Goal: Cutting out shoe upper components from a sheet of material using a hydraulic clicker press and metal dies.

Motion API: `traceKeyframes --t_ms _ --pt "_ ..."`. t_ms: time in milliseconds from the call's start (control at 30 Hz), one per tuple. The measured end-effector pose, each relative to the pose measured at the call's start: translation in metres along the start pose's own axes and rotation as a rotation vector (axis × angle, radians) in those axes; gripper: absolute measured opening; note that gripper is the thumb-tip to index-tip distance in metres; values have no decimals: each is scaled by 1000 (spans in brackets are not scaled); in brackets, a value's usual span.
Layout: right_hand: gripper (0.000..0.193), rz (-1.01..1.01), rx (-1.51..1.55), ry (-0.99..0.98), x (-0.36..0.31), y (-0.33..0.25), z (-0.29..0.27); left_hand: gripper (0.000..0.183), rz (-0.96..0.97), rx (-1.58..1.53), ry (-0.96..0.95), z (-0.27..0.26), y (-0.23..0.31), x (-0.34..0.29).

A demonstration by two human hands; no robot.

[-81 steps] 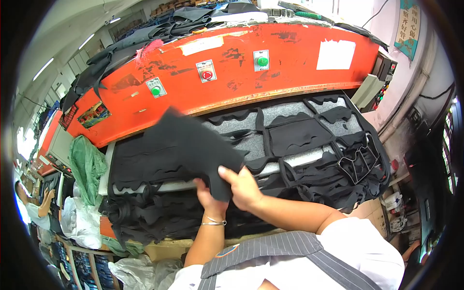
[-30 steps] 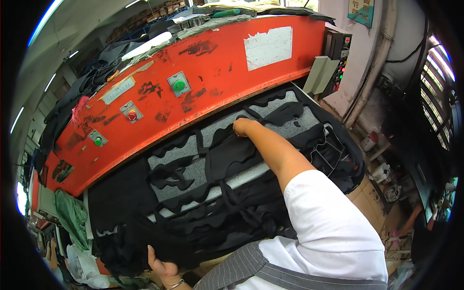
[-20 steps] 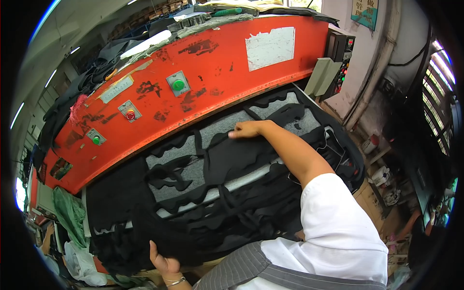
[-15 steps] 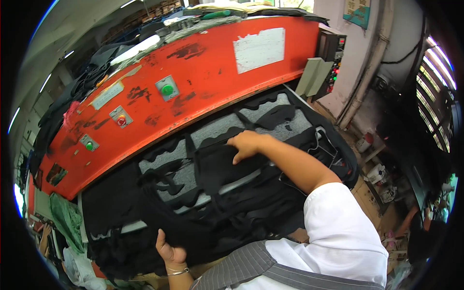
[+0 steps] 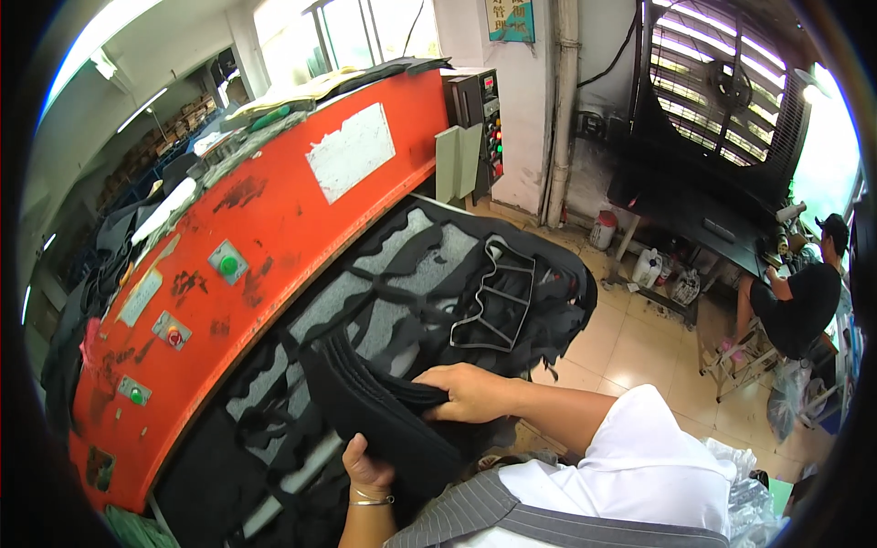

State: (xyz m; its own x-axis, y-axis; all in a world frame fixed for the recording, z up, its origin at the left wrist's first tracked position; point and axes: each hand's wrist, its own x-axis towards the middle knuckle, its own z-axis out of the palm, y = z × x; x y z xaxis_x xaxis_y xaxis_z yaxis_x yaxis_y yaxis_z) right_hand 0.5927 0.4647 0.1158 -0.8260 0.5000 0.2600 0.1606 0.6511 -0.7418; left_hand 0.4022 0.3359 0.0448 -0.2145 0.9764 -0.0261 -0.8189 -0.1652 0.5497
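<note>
A thick stack of black fabric pieces (image 5: 370, 406) stands between my two hands, its layered edges showing. My left hand (image 5: 368, 470) supports its near lower side with the thumb up; the other fingers are hidden behind the cloth. My right hand (image 5: 470, 393) grips the stack's right edge, fingers bent over the layers. Under and beyond it lies a black cloth sheet with shaped cut-outs (image 5: 379, 290), and grey bed surface (image 5: 429, 265) shows through the openings. A metal cutting die (image 5: 502, 310) with a wavy edge and cross bars rests on the cloth to the right.
The red press beam (image 5: 265, 237), with green and red buttons, spans the left side. A control box (image 5: 482, 119) with lights stands at its far end. At the right, a seated person (image 5: 799, 297) is beside a dark table (image 5: 703, 219). Bottles (image 5: 647, 267) stand on the floor.
My right hand has come back from the far cloth to the stack, bringing cloth with it. The stack is now held up between both hands. My view has swung to the right.
</note>
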Motion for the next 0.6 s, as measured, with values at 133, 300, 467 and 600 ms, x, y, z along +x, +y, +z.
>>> traceKeyframes --t_ms 133,300,467,600 --pt "42 -36 209 -143 0 -53 57 57 -105 -131 -189 -34 24 -49" --pt "44 15 416 -398 4 -114 148 67 -14 -131 -4 -94 71 -139" --pt "42 -53 644 -646 20 -159 243 72 234 -149 68 -133 108 -244" --pt "41 -111 654 -759 38 -197 308 69 394 17 117 -141 145 -297"
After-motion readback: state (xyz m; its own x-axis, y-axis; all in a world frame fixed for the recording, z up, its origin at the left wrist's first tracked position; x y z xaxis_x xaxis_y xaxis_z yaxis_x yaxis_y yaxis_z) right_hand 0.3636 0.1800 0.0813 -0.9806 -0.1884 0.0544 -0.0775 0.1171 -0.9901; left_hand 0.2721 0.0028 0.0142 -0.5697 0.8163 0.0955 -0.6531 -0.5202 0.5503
